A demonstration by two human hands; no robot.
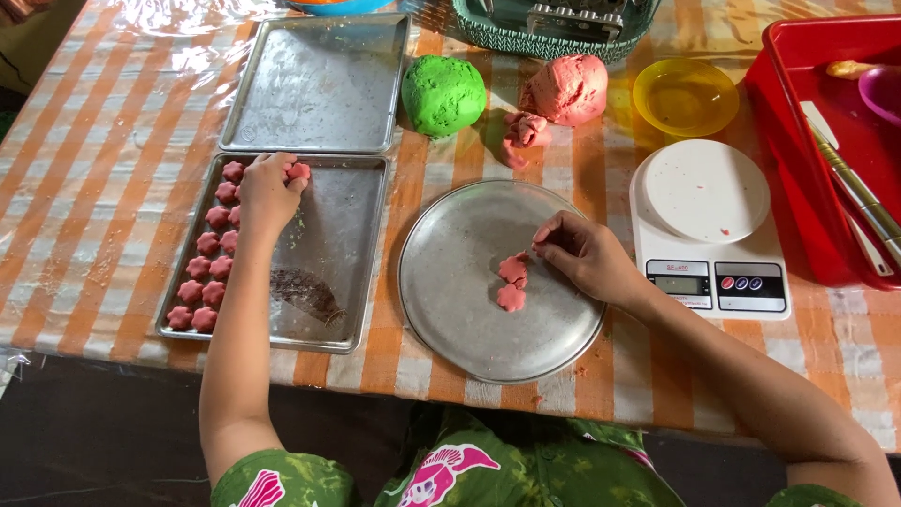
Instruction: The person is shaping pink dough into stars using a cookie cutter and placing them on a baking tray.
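Nearby, green dough ball (444,94), kitchen scale (709,230), red tray (798,122).

matt pink dough (512,283), dull metal plate (450,282)

A table (84,188) under an orange-and-white checked cloth stands over a dark floor (103,441).
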